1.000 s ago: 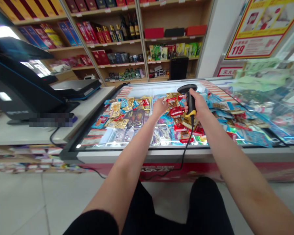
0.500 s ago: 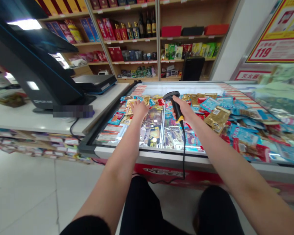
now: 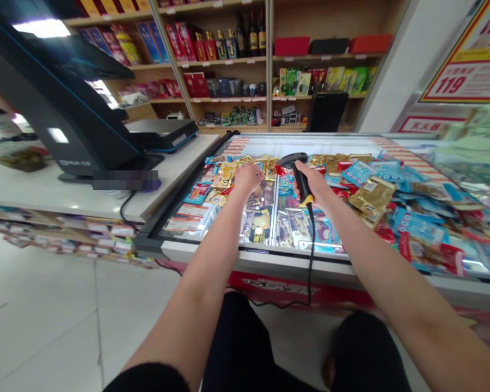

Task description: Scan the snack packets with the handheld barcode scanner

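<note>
Over the freezer lid (image 3: pixel 269 144): right hand (image 3: pixel 317 184) clenched around barcode scanner (image 3: pixel 297 170), cable (image 3: pixel 311 256) hanging off the front; left hand (image 3: pixel 248 177) curled on snack packets (image 3: pixel 225 175), grip unclear.

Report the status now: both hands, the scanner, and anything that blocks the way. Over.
Left hand on gold packets, grip unclear. Right hand shut on scanner. Cable hangs down; nothing blocks.

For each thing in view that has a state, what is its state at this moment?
Barcode scanner: held in the right hand, head pointing left.
Left hand: curled over the snack packets; unclear whether it holds one.
Scanner cable: hanging slack below the hand.
Glass freezer lid: closed, packets heaped on it.
</note>
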A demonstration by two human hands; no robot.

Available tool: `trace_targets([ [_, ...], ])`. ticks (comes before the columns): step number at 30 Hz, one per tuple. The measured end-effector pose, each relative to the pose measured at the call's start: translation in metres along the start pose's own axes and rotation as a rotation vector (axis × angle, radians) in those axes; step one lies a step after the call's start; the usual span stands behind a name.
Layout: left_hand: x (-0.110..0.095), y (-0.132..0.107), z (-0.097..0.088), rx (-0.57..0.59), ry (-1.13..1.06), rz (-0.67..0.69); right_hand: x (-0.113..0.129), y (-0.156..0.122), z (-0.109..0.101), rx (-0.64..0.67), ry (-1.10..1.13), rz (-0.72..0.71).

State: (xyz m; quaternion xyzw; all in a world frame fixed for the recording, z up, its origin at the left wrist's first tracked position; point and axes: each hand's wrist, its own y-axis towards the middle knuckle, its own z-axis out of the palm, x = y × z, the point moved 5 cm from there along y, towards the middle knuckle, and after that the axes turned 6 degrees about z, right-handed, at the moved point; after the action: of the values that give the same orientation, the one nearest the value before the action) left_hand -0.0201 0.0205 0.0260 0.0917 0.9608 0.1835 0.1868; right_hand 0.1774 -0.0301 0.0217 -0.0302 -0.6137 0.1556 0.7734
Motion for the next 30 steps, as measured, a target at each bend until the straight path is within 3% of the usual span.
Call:
trace_targets([
  [4, 0.017, -0.005, -0.009, -0.135, 0.095, -0.185, -0.001, -0.001, -0.003, -0.007, 0.011, 0.012],
  [7, 0.031, -0.007, -0.001, -0.035, 0.169, -0.285, 0.0, -0.003, -0.002, -0.018, 0.008, 0.013],
  [10, 0.035, -0.005, 0.008, 0.064, 0.163, -0.29, 0.001, -0.004, -0.001, -0.024, 0.002, 0.02],
  [14, 0.027, 0.0, 0.01, 0.019, 0.089, -0.225, 0.002, -0.005, 0.0, -0.012, -0.001, 0.005],
  [23, 0.024, 0.011, 0.008, -0.188, -0.434, -0.221, 0.003, -0.004, -0.001, 0.022, -0.001, -0.01],
  [28, 0.021, 0.01, 0.013, -0.208, -1.034, -0.403, 0.004, -0.004, 0.0, 0.041, 0.004, -0.04],
  [30, 0.018, 0.006, 0.012, -0.232, -1.153, -0.464, 0.005, -0.005, 0.0, 0.052, 0.005, -0.047],
])
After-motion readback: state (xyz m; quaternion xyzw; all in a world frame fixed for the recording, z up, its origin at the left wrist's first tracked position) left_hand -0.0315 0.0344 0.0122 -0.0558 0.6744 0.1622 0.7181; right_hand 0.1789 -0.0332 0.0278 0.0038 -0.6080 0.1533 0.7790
